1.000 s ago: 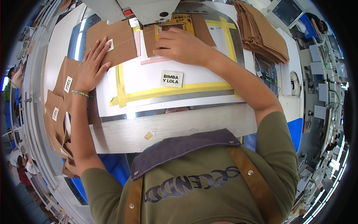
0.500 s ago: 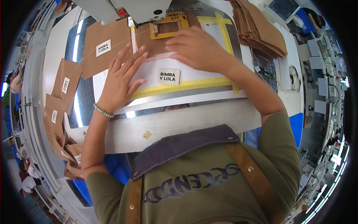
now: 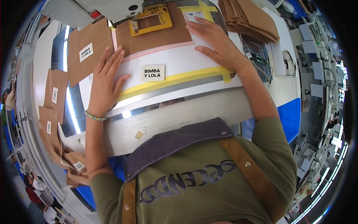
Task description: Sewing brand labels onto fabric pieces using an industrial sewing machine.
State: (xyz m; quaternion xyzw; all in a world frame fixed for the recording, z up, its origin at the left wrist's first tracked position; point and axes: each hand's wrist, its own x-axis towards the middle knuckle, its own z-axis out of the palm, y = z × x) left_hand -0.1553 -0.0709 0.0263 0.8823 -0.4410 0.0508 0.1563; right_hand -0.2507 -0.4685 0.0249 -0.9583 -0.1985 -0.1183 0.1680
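My left hand [image 3: 106,84] lies flat with fingers stretched. Its fingertips rest near the corner where pink guide strips [image 3: 151,53] meet, beside a brown panel [image 3: 84,43] that carries a white label. My right hand [image 3: 220,46] is spread, fingers apart, at the right edge of another brown panel [image 3: 156,41]. That panel lies along the pink strips, with a yellow frame [image 3: 167,28] on top of it, partly beneath the sewing machine head [image 3: 97,9]. A loose white label patch [image 3: 153,72] lies on the white sheet [image 3: 186,59] between my hands.
Brown pieces [image 3: 250,22] are stacked at the far right. Several labelled brown panels [image 3: 54,97] hang in a chain down the left edge. Yellow tape [image 3: 171,77] borders the white sheet. A blue bin [image 3: 289,117] stands right of the table, and a small tan scrap [image 3: 139,135] lies near its front edge.
My right hand has moved right, from beside the yellow frame to the panel's right edge, and its fingers have spread. My left hand stays flat by the strip corner. The whole view has shifted slightly.
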